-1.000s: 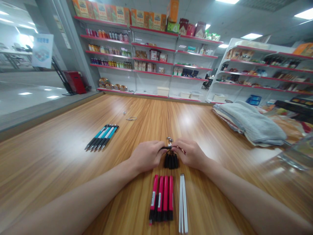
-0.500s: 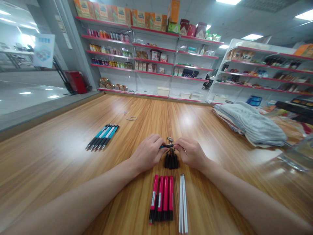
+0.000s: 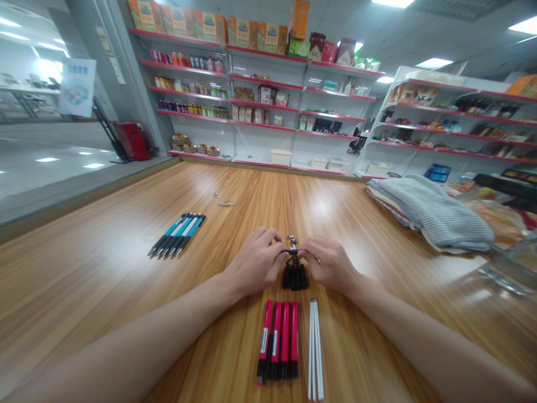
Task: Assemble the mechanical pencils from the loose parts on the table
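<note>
Between my two hands lies a pen [image 3: 292,252] held level, with only its black grip part showing. My left hand [image 3: 260,258] pinches its left end, and the fingers hide most of the body there. At the right end, my right hand [image 3: 329,260] is closed round it with thumb and fingertips. Just below the pen stand several black rubber grips [image 3: 295,276] side by side, and small metal tips [image 3: 292,239] lie just beyond it. Nearer to me are a row of pink pen barrels [image 3: 285,340] with black ends and several white refills [image 3: 315,350].
Several blue-and-black pens [image 3: 178,235] lie in a row on the left of the wooden table [image 3: 126,280]. A thin ring [image 3: 227,203] and a tiny metal piece sit farther back. Folded cloths [image 3: 432,210] and a clear container [image 3: 514,266] are at the right, with stocked shelves [image 3: 264,103] behind.
My left hand has shifted slightly toward my right hand along the pen. The blue part that showed by the left fingers is now covered. The items on the table have not moved.
</note>
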